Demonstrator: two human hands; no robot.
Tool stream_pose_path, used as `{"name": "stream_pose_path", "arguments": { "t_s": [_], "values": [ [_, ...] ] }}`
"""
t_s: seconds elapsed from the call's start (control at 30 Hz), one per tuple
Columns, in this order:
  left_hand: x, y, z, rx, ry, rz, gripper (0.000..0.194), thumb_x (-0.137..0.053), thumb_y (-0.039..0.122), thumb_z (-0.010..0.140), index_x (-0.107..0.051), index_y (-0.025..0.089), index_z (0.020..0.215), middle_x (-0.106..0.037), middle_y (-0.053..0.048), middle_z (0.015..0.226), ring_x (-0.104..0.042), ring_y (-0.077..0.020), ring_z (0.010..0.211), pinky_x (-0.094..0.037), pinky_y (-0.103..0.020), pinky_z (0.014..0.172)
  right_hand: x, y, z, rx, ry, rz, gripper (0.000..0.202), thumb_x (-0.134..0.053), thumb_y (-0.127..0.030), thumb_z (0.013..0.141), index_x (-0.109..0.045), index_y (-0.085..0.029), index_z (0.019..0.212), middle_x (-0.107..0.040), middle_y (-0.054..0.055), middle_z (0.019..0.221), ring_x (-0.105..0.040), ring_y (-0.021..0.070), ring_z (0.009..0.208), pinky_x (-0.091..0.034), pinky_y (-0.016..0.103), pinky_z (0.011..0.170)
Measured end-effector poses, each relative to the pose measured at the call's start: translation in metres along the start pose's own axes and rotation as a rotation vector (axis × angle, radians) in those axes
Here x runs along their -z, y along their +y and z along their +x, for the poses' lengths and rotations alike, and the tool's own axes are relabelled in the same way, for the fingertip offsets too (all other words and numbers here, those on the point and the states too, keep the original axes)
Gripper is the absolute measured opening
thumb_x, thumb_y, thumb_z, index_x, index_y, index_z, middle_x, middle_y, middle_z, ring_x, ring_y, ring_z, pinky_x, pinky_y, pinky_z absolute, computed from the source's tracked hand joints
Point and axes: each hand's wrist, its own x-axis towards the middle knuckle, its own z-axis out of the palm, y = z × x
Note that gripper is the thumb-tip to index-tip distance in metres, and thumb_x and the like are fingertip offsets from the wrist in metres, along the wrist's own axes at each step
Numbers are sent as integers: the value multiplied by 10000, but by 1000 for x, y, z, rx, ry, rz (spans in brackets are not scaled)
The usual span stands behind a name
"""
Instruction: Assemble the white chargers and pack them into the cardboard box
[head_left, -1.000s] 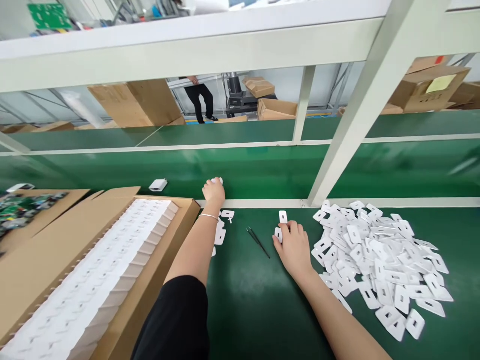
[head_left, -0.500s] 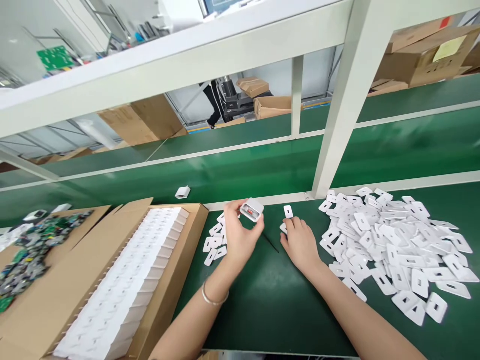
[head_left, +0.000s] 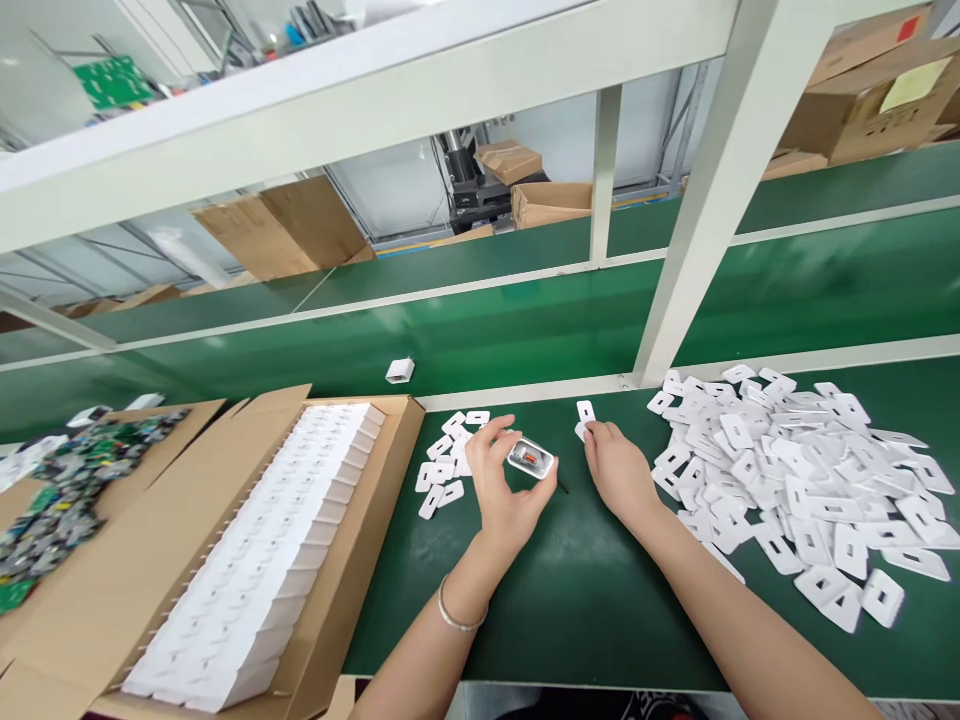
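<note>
My left hand (head_left: 506, 490) holds a small white housing (head_left: 531, 458) between thumb and fingers; its open end faces me and shows a red part inside. To the right, my right hand (head_left: 619, 470) pinches a white plate at its fingertips, just above the green table. Another white plate with a slot (head_left: 586, 411) touches or lies beside it. A thin dark rod (head_left: 562, 487) lies partly hidden behind my left hand. Left of that hand is a small group of slotted white plates (head_left: 439, 471).
A large pile of white plates (head_left: 802, 480) covers the right side. On the left stands a cardboard box (head_left: 390, 480) with white dividers (head_left: 262, 550), and beyond it circuit boards (head_left: 82, 490). A white housing (head_left: 400, 371) rests near the back ledge. A white post (head_left: 697, 200) rises behind.
My left hand has moved right and down and turned the housing's open end toward me. My right hand's fingers have drawn together on a plate. The view has shifted slightly.
</note>
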Motion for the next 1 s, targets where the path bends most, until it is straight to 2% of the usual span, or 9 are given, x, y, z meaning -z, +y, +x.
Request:
{"name": "stream_pose_path", "arguments": {
  "t_s": [0.13, 0.2, 0.27, 0.4, 0.5, 0.63, 0.77, 0.9, 1.0],
  "values": [
    [-8, -27, -11, 149, -140, -135, 403, -748, 319, 915, -527, 260, 1247, -641, -83, 1176, -621, -258, 1118, -499, -439, 990, -1, 5, -1, 33, -11, 14, 241, -632, -236, 992, -649, -127, 1207, -663, 141, 1110, -692, 266, 872, -515, 339, 677],
    [-9, -36, -14, 274, -177, -226, 424, -729, 365, 933, -490, 258, 1267, -606, -73, 1143, -636, -231, 1046, -519, -392, 930, 0, 6, -1, 45, 0, 75, 177, -625, -191, 977, -673, -151, 1143, -659, 123, 1082, -684, 256, 847, -527, 345, 683],
    [-9, -39, -16, 363, -225, -260, 470, -711, 388, 944, -451, 259, 1313, -563, -63, 1127, -624, -205, 985, -518, -365, 901, 3, 4, -2, 65, 84, 236, 170, -609, -214, 991, -676, -176, 1142, -652, 98, 1073, -664, 225, 792, -537, 345, 684],
    [-4, -36, -16, 343, -411, -260, 439, -593, 446, 1006, -466, 258, 1381, -499, -96, 1241, -570, -243, 1138, -485, -413, 1015, 14, -9, -8, 214, 288, 616, 222, -636, -285, 999, -653, -234, 1215, -617, 58, 1077, -607, 175, 773, -550, 324, 717],
    [-3, -31, -18, 353, -503, -342, 400, -384, 485, 1080, -480, 266, 1401, -471, -108, 1294, -525, -264, 1241, -462, -449, 1084, 16, -18, -13, 337, 282, 705, 206, -649, -277, 994, -657, -253, 1198, -597, 43, 1032, -601, 171, 806, -543, 316, 723],
    [-7, -24, -22, 385, -481, -346, 383, -291, 463, 1108, -507, 271, 1360, -472, -104, 1287, -518, -249, 1263, -462, -449, 1107, 9, -25, -17, 351, 225, 736, 186, -633, -259, 988, -678, -263, 1168, -561, 35, 993, -586, 166, 794, -552, 326, 733],
    [-10, -19, -22, 358, -438, -347, 323, -309, 413, 1116, -529, 255, 1292, -494, -100, 1232, -564, -220, 1162, -515, -412, 1023, 6, -30, -21, 301, 153, 785, 259, -610, -266, 963, -686, -280, 1210, -518, 59, 1062, -585, 184, 863, -574, 353, 771],
    [-10, -17, -23, 328, -352, -365, 271, -328, 385, 1118, -537, 254, 1231, -494, -88, 1190, -567, -210, 1144, -523, -399, 998, 5, -28, -21, 223, 67, 939, 377, -567, -345, 960, -599, -264, 1326, -525, 78, 1124, -576, 190, 848, -577, 402, 831],
    [-10, -15, -25, 303, -311, -382, 242, -360, 390, 1111, -539, 258, 1208, -485, -87, 1190, -582, -209, 1103, -549, -384, 923, 3, -27, -19, 121, -108, 1089, 363, -447, -456, 1033, -555, -241, 1305, -585, 43, 999, -594, 183, 800, -566, 370, 776]
  ]
}}
